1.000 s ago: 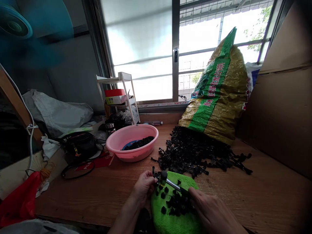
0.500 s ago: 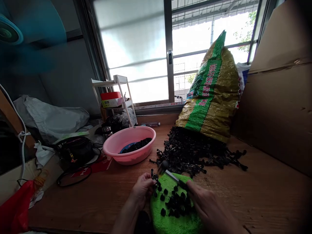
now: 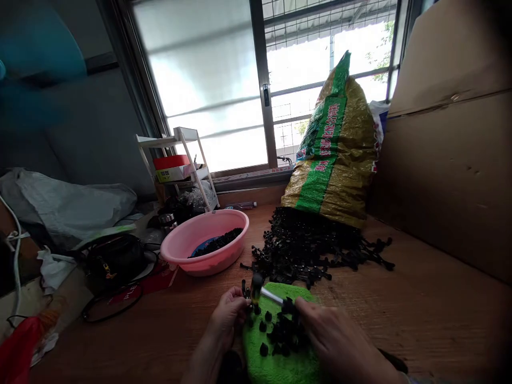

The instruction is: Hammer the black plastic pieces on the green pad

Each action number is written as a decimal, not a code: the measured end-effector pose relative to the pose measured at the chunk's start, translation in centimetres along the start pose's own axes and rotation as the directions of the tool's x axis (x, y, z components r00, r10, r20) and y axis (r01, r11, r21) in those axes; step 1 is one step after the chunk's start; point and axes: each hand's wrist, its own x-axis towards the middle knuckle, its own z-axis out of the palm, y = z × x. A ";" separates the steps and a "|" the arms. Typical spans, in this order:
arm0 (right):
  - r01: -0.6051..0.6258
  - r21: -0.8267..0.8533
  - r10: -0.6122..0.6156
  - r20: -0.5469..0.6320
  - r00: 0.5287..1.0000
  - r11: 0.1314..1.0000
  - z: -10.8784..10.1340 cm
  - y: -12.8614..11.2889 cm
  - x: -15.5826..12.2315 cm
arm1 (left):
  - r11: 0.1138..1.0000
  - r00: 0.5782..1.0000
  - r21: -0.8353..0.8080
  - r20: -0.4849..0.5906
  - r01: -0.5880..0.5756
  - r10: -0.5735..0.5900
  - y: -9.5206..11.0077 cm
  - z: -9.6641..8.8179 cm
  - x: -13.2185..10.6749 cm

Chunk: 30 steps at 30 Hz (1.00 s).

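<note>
My left hand pinches a black plastic sprue upright at the left edge of a green cloth pad. My right hand grips a small hammer by its handle; the dark head sits right beside the sprue. Several loose black plastic pieces lie on the pad between my hands. A big pile of black plastic sprues spreads across the wooden table behind the pad.
A pink basin with black pieces stands to the left. A green-and-gold sack leans at the window. Cardboard boxes wall the right side. A white rack, a black bag and plastic bags clutter the left.
The hammer head was raised half a second ago and has come down beside the sprue. The camera has swung, so everything sits further left in view.
</note>
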 end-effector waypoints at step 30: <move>-0.116 0.515 0.132 0.007 0.991 0.849 -1.1 2.4 -3.8 | 0.999 0.999 -0.032 -0.043 0.026 -0.028 0.3 1.3 -1.7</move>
